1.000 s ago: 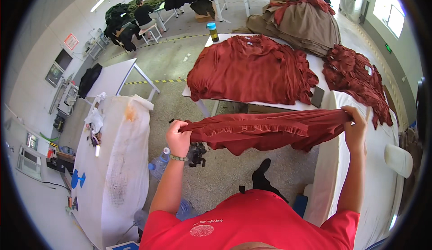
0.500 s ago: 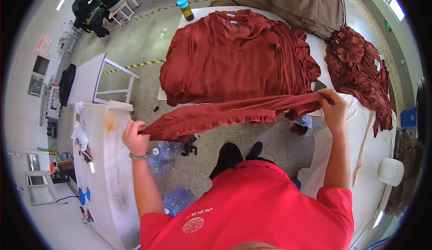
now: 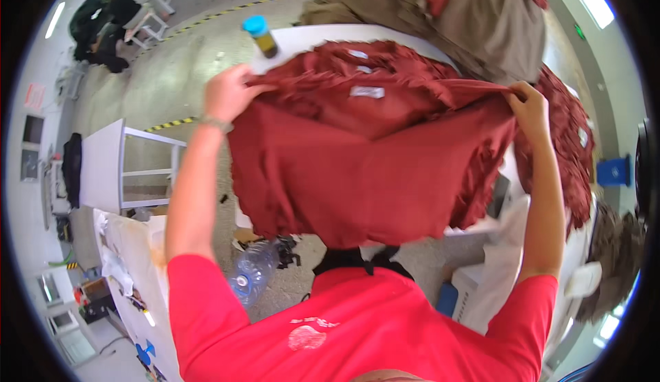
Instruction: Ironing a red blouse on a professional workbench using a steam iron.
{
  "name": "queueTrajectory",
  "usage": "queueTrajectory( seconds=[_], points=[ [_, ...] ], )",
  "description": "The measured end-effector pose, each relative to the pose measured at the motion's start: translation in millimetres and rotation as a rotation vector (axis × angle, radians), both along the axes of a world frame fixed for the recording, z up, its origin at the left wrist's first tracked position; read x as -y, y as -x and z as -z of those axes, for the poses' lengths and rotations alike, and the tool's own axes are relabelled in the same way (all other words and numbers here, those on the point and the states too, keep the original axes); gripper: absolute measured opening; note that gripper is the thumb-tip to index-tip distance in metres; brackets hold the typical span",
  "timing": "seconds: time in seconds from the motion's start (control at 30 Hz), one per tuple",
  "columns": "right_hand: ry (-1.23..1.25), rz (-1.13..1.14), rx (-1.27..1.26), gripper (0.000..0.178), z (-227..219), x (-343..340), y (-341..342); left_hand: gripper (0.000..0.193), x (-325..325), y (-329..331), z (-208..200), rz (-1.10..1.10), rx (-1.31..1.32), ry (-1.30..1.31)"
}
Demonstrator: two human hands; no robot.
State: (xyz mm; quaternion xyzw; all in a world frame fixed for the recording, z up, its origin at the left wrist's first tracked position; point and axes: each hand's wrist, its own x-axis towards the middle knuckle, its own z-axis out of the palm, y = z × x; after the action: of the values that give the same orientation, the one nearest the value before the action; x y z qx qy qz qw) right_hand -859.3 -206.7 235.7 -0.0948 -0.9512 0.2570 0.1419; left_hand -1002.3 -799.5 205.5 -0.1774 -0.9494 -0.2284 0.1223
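Observation:
A dark red blouse hangs spread between my hands, with ruffled edges and a white label at its neckline. My left hand pinches it at the left shoulder. At the opposite shoulder, my right hand is closed on the cloth. Behind the held blouse lie more red garments, stacked on the white table; the held blouse hides most of that stack.
A blue-lidded bottle stands at the table's far left corner. Brown cloth is heaped at the far right, with a red garment pile beside it. A large clear water jug sits on the floor, near a white-covered bench.
Both hands have risen and moved away from my body. The red cloth, bunched in a narrow strip before, now hangs open as a blouse.

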Motion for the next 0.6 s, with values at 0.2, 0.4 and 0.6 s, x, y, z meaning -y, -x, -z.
queueTrajectory(
  seconds=[0.2,0.4,0.6],
  points=[
    [-0.208,0.052,-0.069,0.054,67.1,45.4,99.2,0.049,-49.0,92.9,60.6,-0.051,-0.05,0.102],
    [-0.168,-0.123,0.323,0.08,160.2,133.1,5.6,0.061,-54.9,8.1,170.5,0.255,-0.021,0.184],
    [-0.229,0.063,0.497,0.087,195.9,142.0,-19.3,0.067,-35.8,32.0,218.4,0.177,0.179,0.326]
  ],
)
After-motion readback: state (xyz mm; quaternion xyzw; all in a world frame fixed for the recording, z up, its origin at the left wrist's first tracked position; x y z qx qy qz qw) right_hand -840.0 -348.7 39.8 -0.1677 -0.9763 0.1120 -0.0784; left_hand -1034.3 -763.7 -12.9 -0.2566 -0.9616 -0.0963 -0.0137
